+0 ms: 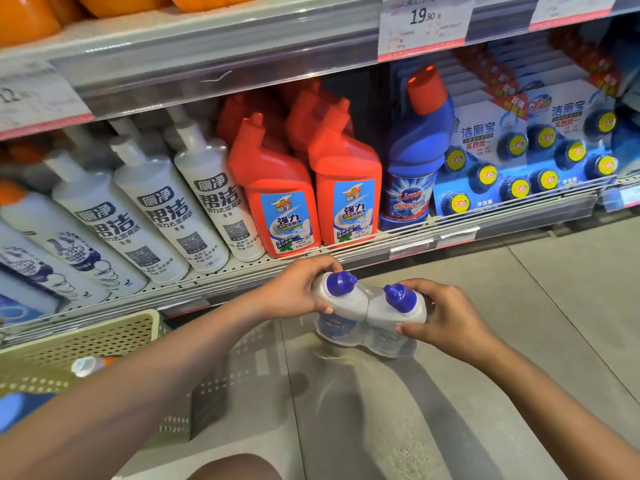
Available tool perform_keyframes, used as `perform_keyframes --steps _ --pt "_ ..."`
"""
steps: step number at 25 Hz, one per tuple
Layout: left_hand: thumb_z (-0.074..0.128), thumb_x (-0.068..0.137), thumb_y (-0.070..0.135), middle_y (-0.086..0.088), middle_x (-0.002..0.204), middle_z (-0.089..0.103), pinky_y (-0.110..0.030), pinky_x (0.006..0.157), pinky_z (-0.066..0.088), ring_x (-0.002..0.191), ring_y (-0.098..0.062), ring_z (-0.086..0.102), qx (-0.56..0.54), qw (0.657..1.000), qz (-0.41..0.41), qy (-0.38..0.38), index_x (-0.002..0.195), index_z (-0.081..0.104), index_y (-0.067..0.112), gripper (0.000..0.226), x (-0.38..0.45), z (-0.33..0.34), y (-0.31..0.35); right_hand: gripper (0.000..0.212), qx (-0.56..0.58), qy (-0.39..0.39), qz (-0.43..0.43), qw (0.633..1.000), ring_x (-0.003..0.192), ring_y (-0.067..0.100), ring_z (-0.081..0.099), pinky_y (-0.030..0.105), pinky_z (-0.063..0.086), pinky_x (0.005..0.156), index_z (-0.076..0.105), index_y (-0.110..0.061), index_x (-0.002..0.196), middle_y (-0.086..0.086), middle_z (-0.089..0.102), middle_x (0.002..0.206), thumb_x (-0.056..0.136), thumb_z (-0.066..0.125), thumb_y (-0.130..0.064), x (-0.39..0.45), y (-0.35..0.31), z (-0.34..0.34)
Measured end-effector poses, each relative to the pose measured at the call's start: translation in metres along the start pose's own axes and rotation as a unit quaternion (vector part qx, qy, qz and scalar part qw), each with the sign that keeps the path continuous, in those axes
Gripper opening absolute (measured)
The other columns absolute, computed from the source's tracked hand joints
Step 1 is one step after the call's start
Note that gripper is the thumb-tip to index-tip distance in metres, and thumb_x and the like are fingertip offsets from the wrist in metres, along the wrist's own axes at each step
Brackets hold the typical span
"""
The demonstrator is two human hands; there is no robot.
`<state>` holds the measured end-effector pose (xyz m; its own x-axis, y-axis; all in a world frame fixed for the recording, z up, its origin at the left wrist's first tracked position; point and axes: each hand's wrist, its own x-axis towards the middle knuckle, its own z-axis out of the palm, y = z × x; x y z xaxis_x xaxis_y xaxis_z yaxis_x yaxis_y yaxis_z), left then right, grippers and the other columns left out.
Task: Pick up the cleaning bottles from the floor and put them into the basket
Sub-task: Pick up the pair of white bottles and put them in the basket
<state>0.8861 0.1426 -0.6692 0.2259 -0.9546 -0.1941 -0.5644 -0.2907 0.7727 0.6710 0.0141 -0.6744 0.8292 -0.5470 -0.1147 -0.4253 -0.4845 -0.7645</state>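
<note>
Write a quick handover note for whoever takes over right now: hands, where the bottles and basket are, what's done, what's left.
Left hand: grips the left bottle of the twin pack.
Right hand: grips the right bottle.
The pack has two white bottles with blue caps, wrapped together, over the floor below the shelf.
Basket: at lower left, already holding at least one bottle.
Left: move the pack into the basket.

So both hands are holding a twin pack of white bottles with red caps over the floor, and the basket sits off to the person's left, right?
Not quite: the head view shows blue caps, not red. The left hand and right hand do hold the twin pack of white bottles over the floor, and the basket sits to the person's left.
</note>
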Motion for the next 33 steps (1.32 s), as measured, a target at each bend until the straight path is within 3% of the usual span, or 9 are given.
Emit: perform_keyframes --steps 8,12,16,21,25,29,33 --pt "0.077 0.056 0.012 -0.008 0.104 0.063 -0.046 0.089 0.050 0.097 -0.023 0.060 -0.031 0.999 -0.015 0.036 0.102 0.057 0.015 0.050 -0.051 -0.043 0.003 0.061 0.008 -0.001 -0.046 0.999 0.088 0.015 0.064 0.036 0.054 0.083 0.061 -0.028 0.108 -0.009 0.067 0.098 0.053 0.084 -0.019 0.007 -0.050 0.011" --pt "0.077 0.056 0.015 -0.008 0.106 0.065 -0.043 0.091 0.049 0.100 -0.023 0.061 -0.014 0.998 -0.004 0.066 0.104 0.058 0.014 0.052 -0.079 -0.068 0.002 0.059 0.019 0.005 -0.081 0.997 0.087 0.013 0.066 0.039 0.054 0.083 0.062 -0.032 0.104 -0.011 0.069 0.096 0.047 0.079 -0.029 0.011 -0.080 0.019" --pt "0.078 0.057 0.013 0.002 0.102 0.064 -0.035 0.092 0.048 0.094 -0.010 0.059 -0.010 0.997 0.001 0.078 0.104 0.059 0.016 0.051 -0.104 -0.093 0.002 0.056 0.044 -0.009 -0.105 0.993 0.087 0.001 0.065 0.031 0.053 0.085 0.058 -0.052 0.090 -0.025 0.069 0.091 0.051 0.082 -0.022 0.016 -0.107 0.028" --pt "0.077 0.062 0.009 0.004 0.103 0.064 -0.029 0.093 0.049 0.097 -0.010 0.061 -0.033 0.995 -0.011 0.096 0.106 0.060 0.016 0.048 -0.137 -0.122 0.003 0.056 0.077 -0.025 -0.132 0.988 0.089 0.003 0.065 0.035 0.053 0.087 0.061 -0.035 0.101 -0.014 0.070 0.097 0.053 0.083 -0.017 0.025 -0.139 0.040" --pt "0.078 0.061 0.011 0.001 0.106 0.066 -0.030 0.093 0.051 0.101 -0.017 0.063 -0.059 0.990 -0.022 0.127 0.103 0.061 0.026 0.048 -0.162 -0.143 0.004 0.056 0.087 -0.022 -0.154 0.984 0.084 -0.001 0.065 0.027 0.052 0.083 0.060 -0.046 0.090 -0.021 0.069 0.094 0.054 0.083 -0.009 0.028 -0.170 0.045" --pt "0.078 0.059 0.006 0.003 0.099 0.068 -0.026 0.085 0.053 0.095 -0.014 0.063 -0.118 0.978 -0.036 0.166 0.097 0.064 0.032 0.048 -0.186 -0.162 0.003 0.052 0.095 -0.024 -0.168 0.981 0.086 0.007 0.067 0.041 0.054 0.086 0.061 -0.037 0.094 -0.009 0.073 0.093 0.050 0.081 -0.019 0.036 -0.198 0.052" --pt "0.078 0.058 0.000 -0.006 0.100 0.068 -0.036 0.082 0.057 0.095 -0.019 0.062 -0.166 0.966 -0.038 0.193 0.096 0.066 0.029 0.050 -0.206 -0.179 0.001 0.052 0.102 -0.032 -0.188 0.976 0.084 0.004 0.066 0.039 0.054 0.085 0.061 -0.035 0.096 -0.011 0.072 0.094 0.050 0.081 -0.019 0.041 -0.225 0.060"
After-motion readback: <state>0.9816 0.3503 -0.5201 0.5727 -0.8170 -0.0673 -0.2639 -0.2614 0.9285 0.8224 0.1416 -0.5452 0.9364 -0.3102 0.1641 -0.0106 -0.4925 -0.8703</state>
